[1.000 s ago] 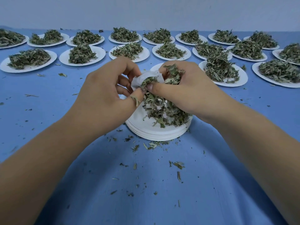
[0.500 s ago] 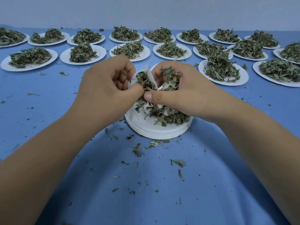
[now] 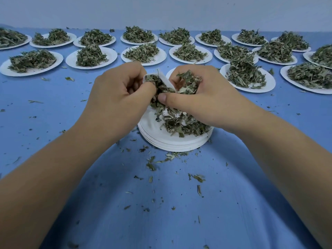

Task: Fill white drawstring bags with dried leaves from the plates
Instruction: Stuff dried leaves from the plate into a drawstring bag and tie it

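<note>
My left hand [image 3: 116, 97] grips a small white drawstring bag [image 3: 166, 81] by its mouth, held above a stack of white paper plates [image 3: 161, 139]. Dried green leaves show inside the bag's opening. My right hand [image 3: 201, 97] holds a bunch of dried leaves [image 3: 188, 83] right against the bag's mouth, its thumb pressing toward my left thumb. More loose leaves [image 3: 181, 124] lie on the top plate beneath both hands. Most of the bag is hidden behind my fingers.
Two rows of white plates heaped with dried leaves [image 3: 89, 56] run across the back of the blue cloth-covered table [image 3: 161, 212]. One heaped plate [image 3: 248, 78] sits close to my right hand. Leaf crumbs [image 3: 150, 164] are scattered in front of the plate stack.
The bag's mouth has turned more upright and opened toward my right hand. My right hand has pushed its leaves closer against the opening; some leaves have dropped onto the plate.
</note>
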Demonstrator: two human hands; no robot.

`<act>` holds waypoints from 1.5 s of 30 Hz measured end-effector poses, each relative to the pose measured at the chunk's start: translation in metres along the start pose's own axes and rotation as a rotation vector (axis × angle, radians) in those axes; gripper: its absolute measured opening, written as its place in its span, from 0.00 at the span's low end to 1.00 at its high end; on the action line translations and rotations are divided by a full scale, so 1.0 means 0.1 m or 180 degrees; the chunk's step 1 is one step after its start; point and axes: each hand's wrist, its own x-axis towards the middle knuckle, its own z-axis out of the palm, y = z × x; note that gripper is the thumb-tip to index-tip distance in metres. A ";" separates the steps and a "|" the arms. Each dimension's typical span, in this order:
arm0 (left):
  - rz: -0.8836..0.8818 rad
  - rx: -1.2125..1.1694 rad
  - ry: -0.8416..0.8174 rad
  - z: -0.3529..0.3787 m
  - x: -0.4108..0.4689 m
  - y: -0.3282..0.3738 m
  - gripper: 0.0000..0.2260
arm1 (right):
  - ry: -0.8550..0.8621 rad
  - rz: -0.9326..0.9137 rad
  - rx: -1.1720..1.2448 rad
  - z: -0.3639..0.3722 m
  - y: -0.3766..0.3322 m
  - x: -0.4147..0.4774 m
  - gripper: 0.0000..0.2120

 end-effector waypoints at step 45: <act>-0.0684 -0.1650 -0.0916 -0.04 0.04 0.07 0.06 | 0.0254 -0.0061 -0.1087 0.02 -0.06 0.01 0.15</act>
